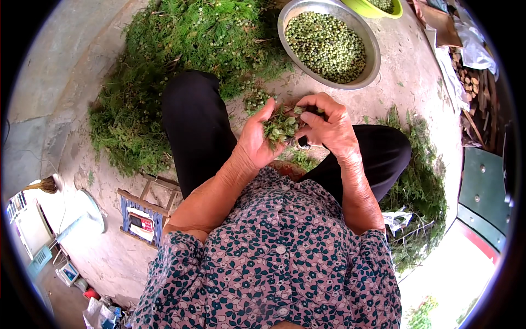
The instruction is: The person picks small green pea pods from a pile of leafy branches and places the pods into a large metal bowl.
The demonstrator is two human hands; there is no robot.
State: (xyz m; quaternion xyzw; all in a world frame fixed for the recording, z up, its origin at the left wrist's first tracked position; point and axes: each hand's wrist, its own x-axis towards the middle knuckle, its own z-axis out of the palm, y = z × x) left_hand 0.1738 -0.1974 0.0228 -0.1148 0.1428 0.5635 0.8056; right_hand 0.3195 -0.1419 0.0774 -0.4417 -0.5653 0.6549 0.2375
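Note:
In front of my lap, my left hand (253, 141) is cupped palm-up around a clump of small green cones mixed with leafy bits (280, 127). Its thumb stands up beside the clump, and its other fingers are mostly hidden under it. My right hand (333, 127) comes in from the right, with thumb and forefinger pinched together at the clump's edge; what lies between them is too small to make out. Just beyond my hands, a small heap of green cones (255, 101) rests on the ground. Farther off stands a metal basin (375, 55) holding many loose green cones (329, 49).
A large pile of green conifer branches (203, 38) spreads ahead and left. More stripped-looking branches (419, 192) lie right of my knee. A lime-green basin (364, 7) stands behind the metal one. At left is a small wooden stool (145, 216); firewood (472, 82) is stacked far right.

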